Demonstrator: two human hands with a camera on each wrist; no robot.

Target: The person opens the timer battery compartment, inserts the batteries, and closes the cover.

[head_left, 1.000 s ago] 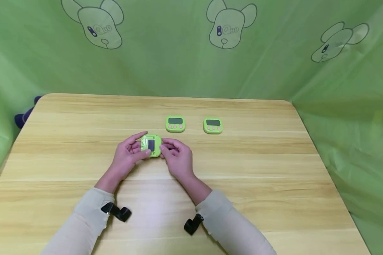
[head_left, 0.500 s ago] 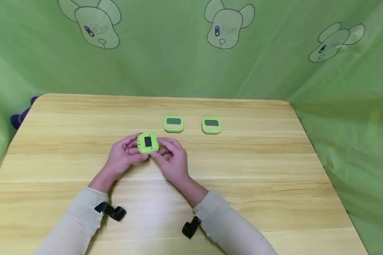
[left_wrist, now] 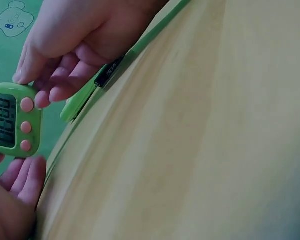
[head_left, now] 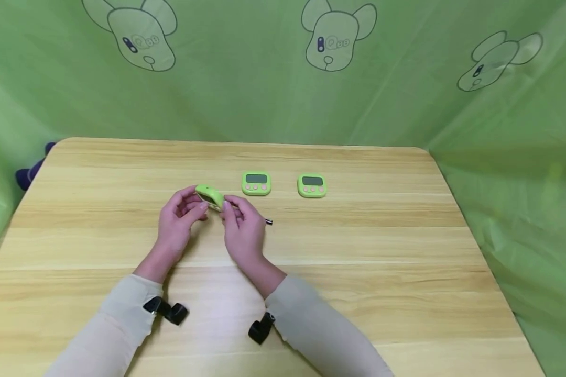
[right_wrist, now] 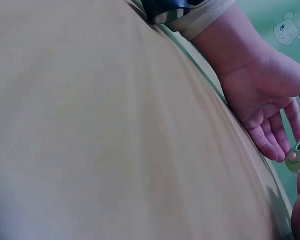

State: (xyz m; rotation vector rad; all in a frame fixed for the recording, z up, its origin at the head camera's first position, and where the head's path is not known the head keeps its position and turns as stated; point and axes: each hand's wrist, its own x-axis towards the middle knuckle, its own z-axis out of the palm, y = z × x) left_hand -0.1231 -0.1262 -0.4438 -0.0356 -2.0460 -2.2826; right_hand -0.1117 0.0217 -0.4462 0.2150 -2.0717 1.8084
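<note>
Both hands hold a green digital timer (head_left: 210, 197) above the table, tilted nearly edge-on to the head view. In the left wrist view the timer's face (left_wrist: 36, 137) shows dark digits on its screen and pink buttons. My left hand (head_left: 175, 222) grips its left end between thumb and fingers. My right hand (head_left: 245, 230) pinches the right end. Beside the right hand lies a small black-and-silver battery (head_left: 269, 222), partly hidden by that hand. Its printed black side also shows in the left wrist view.
Two more green timers, one left (head_left: 256, 183) and one right (head_left: 312, 186), lie face up farther back on the wooden table (head_left: 382, 251). A green curtain (head_left: 245, 104) hangs behind. A purple object (head_left: 30, 175) sits past the table's left edge.
The held timer has turned from its back, with a dark rectangle, to nearly edge-on. Both hands have moved slightly left, the right one more. The battery's end has come into view.
</note>
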